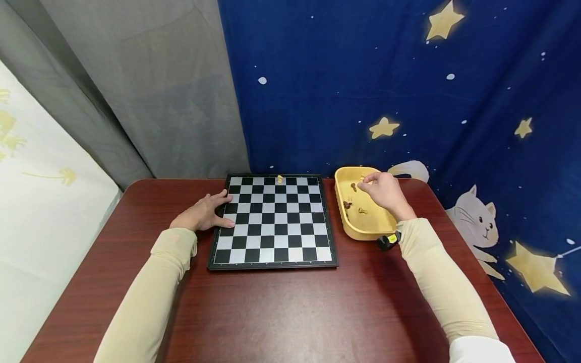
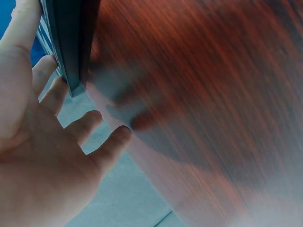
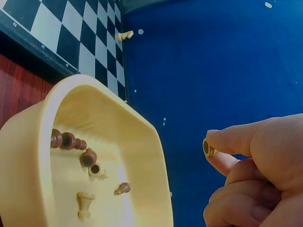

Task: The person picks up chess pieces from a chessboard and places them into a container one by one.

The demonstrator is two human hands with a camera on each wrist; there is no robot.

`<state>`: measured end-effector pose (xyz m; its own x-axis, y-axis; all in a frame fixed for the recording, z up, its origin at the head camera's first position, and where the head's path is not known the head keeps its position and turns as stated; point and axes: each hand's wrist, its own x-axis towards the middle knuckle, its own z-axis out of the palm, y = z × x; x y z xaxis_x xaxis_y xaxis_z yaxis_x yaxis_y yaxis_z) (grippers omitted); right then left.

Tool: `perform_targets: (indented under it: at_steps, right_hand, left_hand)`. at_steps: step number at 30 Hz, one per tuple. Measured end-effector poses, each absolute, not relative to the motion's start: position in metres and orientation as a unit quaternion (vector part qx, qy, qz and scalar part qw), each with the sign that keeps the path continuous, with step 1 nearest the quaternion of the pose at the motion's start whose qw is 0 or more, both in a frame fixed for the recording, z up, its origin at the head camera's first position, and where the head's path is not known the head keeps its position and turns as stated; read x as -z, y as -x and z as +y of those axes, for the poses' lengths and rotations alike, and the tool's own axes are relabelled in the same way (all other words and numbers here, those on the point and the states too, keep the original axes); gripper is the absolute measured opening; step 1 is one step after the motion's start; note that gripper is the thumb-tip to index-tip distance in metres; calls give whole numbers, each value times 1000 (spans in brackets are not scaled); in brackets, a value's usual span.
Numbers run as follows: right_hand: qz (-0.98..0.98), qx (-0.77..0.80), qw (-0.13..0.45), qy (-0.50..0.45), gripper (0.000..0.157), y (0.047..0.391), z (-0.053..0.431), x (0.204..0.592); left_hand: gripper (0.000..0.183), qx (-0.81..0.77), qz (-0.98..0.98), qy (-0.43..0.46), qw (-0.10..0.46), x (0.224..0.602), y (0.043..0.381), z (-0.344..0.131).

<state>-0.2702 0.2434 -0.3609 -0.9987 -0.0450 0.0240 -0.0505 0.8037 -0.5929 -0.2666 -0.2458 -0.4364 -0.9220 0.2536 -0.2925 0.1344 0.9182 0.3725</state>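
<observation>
My left hand point(image 1: 204, 212) rests at the left edge of a black-and-white chessboard point(image 1: 272, 266), its fingers spread and fairly straight. Thumb and fingertips touch that edge. Over the yellow basket point(image 1: 338, 194), my right hand point(image 1: 383, 191) pinches a small pale chess piece point(image 3: 207, 148) between thumb and index finger. Its hollow base faces the right wrist camera; its kind is hidden by the fingers. Several chess pieces lie in the basket, among them a pale rook point(image 3: 85, 204) and a dark piece point(image 3: 88, 158). Another pale chess piece point(image 1: 279, 179) stands on the board's far row.
The reddish-brown wooden table point(image 1: 281, 312) carries the board and, to its right, the basket. Behind the table's far edge hang a grey curtain point(image 1: 154, 91) and a blue star-patterned curtain point(image 1: 327, 91). A white patterned cloth point(image 1: 45, 212) hangs at the left.
</observation>
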Motion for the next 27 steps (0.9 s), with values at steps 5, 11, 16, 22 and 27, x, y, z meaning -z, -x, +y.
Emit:
perform_targets:
  at_steps: [5,11,16,22,27]
  right_hand:
    - [-950,-313,-3,-11,37,267,247,362]
    - [-948,-318,-7,4,37,265,250,364]
    - [-949,-316,0,4,37,265,252,366]
    - [-949,-315,-4,7,39,265,253,367]
    - [-948,-319,-7,1,41,264,253,368]
  left_hand:
    - [100,-175,964,-107,167,435,265,-245]
    - [101,-176,964,-100,170,435,265,-245]
    - [101,-176,964,-97,172,434,265,-245]
    - [103,-178,963,-87,182,435,267,-245]
    - [103,-177,963,-85,186,435,266,-245]
